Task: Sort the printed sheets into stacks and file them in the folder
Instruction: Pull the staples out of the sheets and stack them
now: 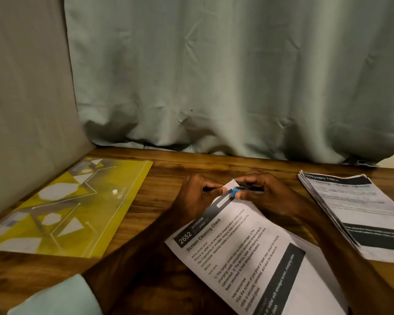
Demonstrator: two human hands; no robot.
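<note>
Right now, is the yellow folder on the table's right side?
No, the yellow folder lies at the left; the stack of sheets is at the right.

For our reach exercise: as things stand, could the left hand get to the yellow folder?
Probably yes: the left hand pinches a corner of the sheet and must let go, but only bare table separates it from the yellow folder.

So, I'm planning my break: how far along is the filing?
Done: one stack lies at right. In hand: left grip pinches the corner of the middle sheets, right grip fits a blue clip there. To do: the yellow folder looks shut, filing not yet done.
</note>
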